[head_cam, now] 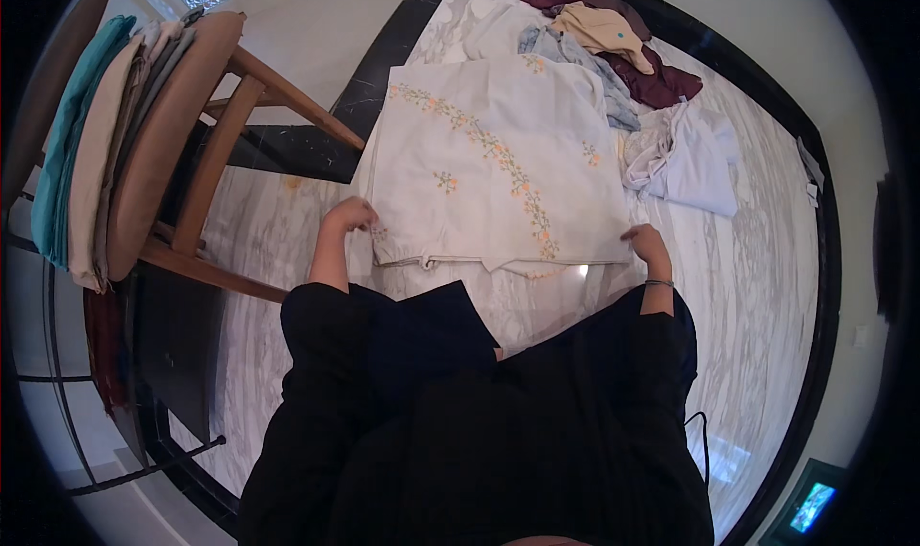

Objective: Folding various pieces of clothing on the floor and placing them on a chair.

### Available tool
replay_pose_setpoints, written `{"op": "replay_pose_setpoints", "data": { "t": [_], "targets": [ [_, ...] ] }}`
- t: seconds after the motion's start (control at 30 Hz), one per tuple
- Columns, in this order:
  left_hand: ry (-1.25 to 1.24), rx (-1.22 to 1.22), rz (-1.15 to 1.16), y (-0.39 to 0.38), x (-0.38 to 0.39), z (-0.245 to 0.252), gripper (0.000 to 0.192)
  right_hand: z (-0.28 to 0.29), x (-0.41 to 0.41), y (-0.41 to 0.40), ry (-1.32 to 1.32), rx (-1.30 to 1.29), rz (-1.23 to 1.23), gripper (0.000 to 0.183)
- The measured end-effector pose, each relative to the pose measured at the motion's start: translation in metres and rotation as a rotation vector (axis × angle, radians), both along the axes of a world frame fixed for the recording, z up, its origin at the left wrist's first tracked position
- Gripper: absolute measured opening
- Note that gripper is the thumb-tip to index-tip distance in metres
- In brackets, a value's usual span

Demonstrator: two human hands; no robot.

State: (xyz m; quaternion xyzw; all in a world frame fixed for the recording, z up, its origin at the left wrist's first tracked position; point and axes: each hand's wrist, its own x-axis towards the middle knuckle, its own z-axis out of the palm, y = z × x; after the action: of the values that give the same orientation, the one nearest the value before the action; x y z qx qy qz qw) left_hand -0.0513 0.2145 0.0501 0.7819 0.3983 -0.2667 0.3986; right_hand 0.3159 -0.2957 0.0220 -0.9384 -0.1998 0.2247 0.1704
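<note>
A white embroidered cloth (496,114), with orange flowers and green stems, lies folded into a broad square on the marble floor before me. My left hand (352,214) is at its left edge, slightly blurred, the fingertips pinching the fabric there. At the opposite edge, near the lower right corner, the fingertips of my right hand (647,242) meet the cloth; whether they grip it is not clear. Along the near edge the layers are uneven, with a small bunched knot (427,263) and a scalloped trim (543,274) showing below.
On the left a wooden chair (219,165) with a brown seat holds a stack of folded clothes (86,143). Crumpled maroon (665,82), cream (600,32) and grey-blue (611,100) garments lie at the far right, beside a white garment (693,161). A dark border runs around the marble floor (762,273).
</note>
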Motion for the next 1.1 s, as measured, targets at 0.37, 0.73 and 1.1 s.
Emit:
{"op": "replay_pose_setpoints", "data": {
  "t": [0.37, 0.73, 1.1],
  "targets": [
    [-0.452, 0.048, 0.536, -0.040, 0.051, -0.030, 0.058, -0.042, 0.008, 0.041, -0.281, 0.245, -0.087, 0.047],
    [-0.354, -0.227, 0.734, -0.033, 0.025, -0.006, 0.043, 0.020, -0.018, 0.040, 0.252, 0.024, -0.234, 0.043],
    [-1.004, -0.681, 0.875, -0.057, 0.054, 0.029, 0.031, 0.043, -0.025, 0.055, 1.010, 1.103, -0.441, 0.030]
  ]
}}
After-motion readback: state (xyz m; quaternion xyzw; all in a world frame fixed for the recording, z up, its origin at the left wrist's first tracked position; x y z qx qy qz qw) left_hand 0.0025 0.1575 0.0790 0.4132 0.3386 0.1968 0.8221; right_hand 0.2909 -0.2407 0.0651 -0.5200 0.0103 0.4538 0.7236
